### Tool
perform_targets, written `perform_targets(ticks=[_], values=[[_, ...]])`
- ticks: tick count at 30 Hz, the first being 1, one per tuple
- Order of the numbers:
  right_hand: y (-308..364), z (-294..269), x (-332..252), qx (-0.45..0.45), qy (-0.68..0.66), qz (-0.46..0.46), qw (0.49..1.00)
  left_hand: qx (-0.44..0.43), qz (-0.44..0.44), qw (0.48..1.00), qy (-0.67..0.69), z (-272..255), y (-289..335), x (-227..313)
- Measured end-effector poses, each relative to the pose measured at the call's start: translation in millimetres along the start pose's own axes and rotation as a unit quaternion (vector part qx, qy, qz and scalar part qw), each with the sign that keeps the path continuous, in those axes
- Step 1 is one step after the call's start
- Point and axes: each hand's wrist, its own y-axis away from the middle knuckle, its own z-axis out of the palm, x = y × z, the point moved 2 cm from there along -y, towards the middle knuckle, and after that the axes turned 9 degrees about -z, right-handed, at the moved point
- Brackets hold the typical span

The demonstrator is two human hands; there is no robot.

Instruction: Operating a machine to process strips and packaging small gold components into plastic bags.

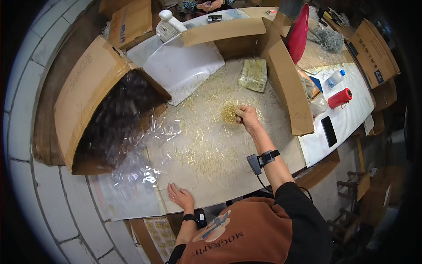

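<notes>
Thin, gold, pin-like pieces (204, 149) lie loosely scattered over the pale cardboard sheet (246, 176) in front of me. My right hand (247, 117) is closed at a denser clump of these pieces (229, 113), its thumb and fingers pressed together on some of them. What sits inside the fingers is partly hidden. My left hand (180, 196) lies flat near the front edge of the table, fingers stretched out, holding nothing. A crumpled greenish plastic packet (253, 75) rests on the sheet beyond my right hand.
At left, a tipped cardboard box (90, 92) holds many clear plastic bags, some spilling out (140, 163). Cardboard walls (288, 88) border the sheet. On the right are a phone (328, 131), red cylinder (340, 98) and water bottle (335, 79). Another person's hands (210, 5) show at the far side.
</notes>
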Motion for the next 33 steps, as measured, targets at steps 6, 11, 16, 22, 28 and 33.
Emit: perform_targets(ticks=[6, 11, 16, 22, 28, 33], values=[[-3.2, 2.4, 10.2, -0.02, 0.0, 0.029, 0.999, -0.003, -0.009, 1.0, 0.0, 1.3, -1.3, -2.6], [6.6, 7.5, 0.6, -0.034, -0.035, 0.0, 0.999, 0.001, -0.015, 1.0, -0.001, -1.6, -2.5, 0.7], [20.4, 2.3, 12.3, -0.052, -0.092, 0.028, 0.994, -0.006, -0.014, 1.0, -0.004, 1.0, 0.0, -0.2], [49.7, -1.6, 0.4, -0.093, -0.202, 0.034, 0.974, 0.006, -0.018, 1.0, -0.015, 2.6, 7.2, -11.3], [61.5, -30.9, -21.6, -0.081, -0.191, -0.018, 0.978, 0.019, -0.02, 1.0, -0.01, 5.1, 6.2, -13.0], [78.7, -61.7, 5.3, -0.134, -0.233, 0.041, 0.962, 0.028, -0.002, 1.0, -0.001, 9.1, -1.7, 1.9]])
